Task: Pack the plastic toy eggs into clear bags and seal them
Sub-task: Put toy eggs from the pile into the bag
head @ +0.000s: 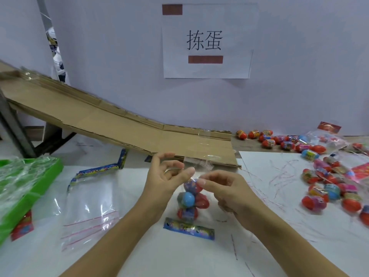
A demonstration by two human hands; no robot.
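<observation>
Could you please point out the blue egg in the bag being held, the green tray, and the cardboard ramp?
blue egg [188,199]: head view, middle of its rounded shell.
green tray [52,170]: head view, its right rim.
cardboard ramp [103,120]: head view, bare sloping top face.

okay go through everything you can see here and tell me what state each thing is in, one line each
filled bag: holds several eggs, top end gathered between both hands
left hand: pinches the bag's top
right hand: pinches the bag's top
empty bags: flat on the table, unfilled
loose eggs: scattered at the right, unpacked
cardboard ramp: sloping down to the table
green tray: holds crumpled clear plastic
</observation>
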